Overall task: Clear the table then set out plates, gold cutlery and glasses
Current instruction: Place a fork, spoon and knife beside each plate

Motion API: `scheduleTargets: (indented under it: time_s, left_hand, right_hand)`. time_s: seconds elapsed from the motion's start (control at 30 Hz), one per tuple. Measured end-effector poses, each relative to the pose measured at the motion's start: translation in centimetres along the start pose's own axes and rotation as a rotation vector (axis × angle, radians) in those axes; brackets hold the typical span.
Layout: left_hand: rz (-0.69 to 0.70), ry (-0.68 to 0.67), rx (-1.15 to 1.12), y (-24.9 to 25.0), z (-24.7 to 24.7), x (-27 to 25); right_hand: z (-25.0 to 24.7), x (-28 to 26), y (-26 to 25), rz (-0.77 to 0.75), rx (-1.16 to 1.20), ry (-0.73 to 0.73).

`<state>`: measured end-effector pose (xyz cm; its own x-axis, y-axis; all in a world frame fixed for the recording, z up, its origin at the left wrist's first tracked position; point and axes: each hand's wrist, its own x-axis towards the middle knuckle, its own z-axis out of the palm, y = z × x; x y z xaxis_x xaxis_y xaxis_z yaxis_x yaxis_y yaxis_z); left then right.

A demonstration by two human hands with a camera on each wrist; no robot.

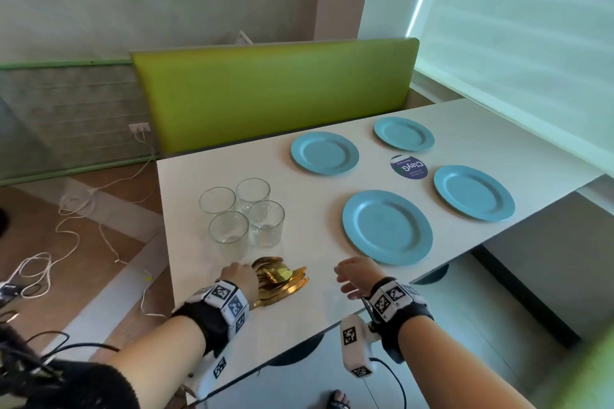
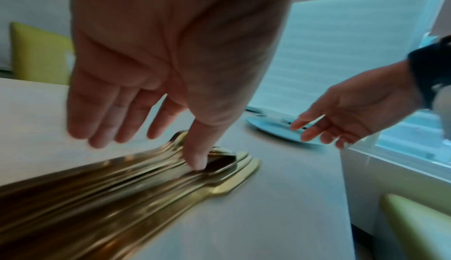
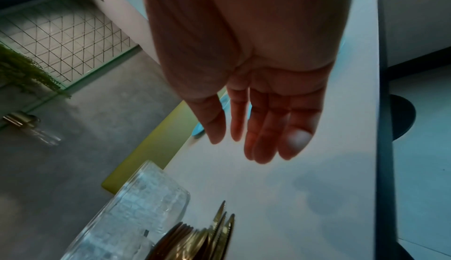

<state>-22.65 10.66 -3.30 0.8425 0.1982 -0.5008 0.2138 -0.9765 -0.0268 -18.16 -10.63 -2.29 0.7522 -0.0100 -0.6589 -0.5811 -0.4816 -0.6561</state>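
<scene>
The gold cutlery (image 1: 282,282) lay piled at the table's (image 1: 319,305) near edge, beside four glasses (image 1: 242,212). The left hand (image 1: 240,279), fingers spread, touched the pile with its thumb; the right hand (image 1: 355,276) hovered empty, fingers relaxed, near four blue plates (image 1: 387,227).

A pale, whitish counter (image 1: 319,183) carries everything. Four blue plates lie flat on it in a loose square: a far left plate (image 1: 324,153), a far right plate (image 1: 404,134), a near left plate (image 1: 387,227) and a near right plate (image 1: 473,192), all apart from one another. Between them a round dark blue sticker (image 1: 408,167) with white lettering sits flat on the surface. Toward the counter's left edge four clear glasses (image 1: 242,212) stand upright in a tight cluster. Just in front of them, near the front edge, lies a heap of gold cutlery (image 1: 280,280), pieces piled side by side.
</scene>
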Motion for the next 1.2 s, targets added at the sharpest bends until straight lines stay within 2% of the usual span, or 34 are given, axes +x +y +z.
scheduleTargets:
  time_s: [0.2,0.5,0.67,0.9,1.03,1.2]
  left_hand:
    - [0.016,-0.003,-0.026,-0.9,1.3,1.1]
    - [0.048,0.064,-0.057,-1.9,1.6,2.2]
    - [0.065,0.122,-0.18,-2.0,1.2,2.1]
    - [0.029,0.087,-0.233,-1.7,1.5,1.9]
    - [0.094,0.096,-0.283,-0.3,0.2,1.6]
    - [0.231,0.085,-0.53,2.9,-3.2,0.9]
  right_hand:
    - [-0.7,-0.6,0.9,-0.007,-0.005,0.03]
    - [-0.4,-0.8,1.7,-0.007,0.001,0.035]
    - [-0.1,-1.0,1.9,-0.006,-0.006,0.047]
    - [0.0,-1.1,1.6,-0.013,-0.018,0.049]
    - [0.5,-1.3,1.0,-0.028,-0.027,0.041]
    - [1.2,-2.1,-0.8,-0.091,-0.007,0.008]
